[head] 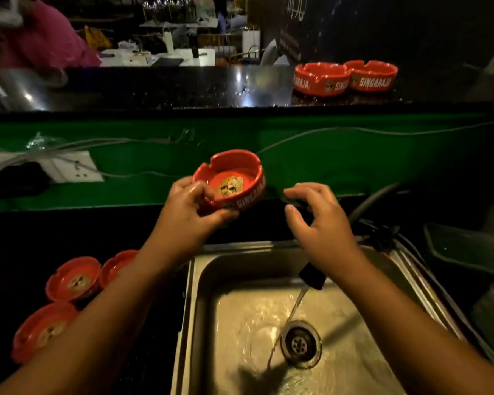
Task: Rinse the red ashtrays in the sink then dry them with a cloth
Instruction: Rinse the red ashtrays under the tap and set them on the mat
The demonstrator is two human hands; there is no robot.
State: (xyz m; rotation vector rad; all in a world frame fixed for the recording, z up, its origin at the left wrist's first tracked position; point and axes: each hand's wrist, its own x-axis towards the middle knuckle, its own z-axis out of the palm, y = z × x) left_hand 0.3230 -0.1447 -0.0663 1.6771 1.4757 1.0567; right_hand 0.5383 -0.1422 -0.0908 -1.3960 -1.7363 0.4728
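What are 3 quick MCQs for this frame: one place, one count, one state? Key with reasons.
1. The held ashtray is:
A. in the sink basin
B. in the left hand, raised clear of the water
C. on the upper ledge

2. Ashtrays on the upper ledge:
A. one
B. two
C. four

3. The tap is:
A. off
B. hidden
C. running

Key:
1B, the fingers grip its rim, well away from the stream.
2B, a pair stands side by side at the ledge's right end.
3C, water falls into the sink beside the drain.
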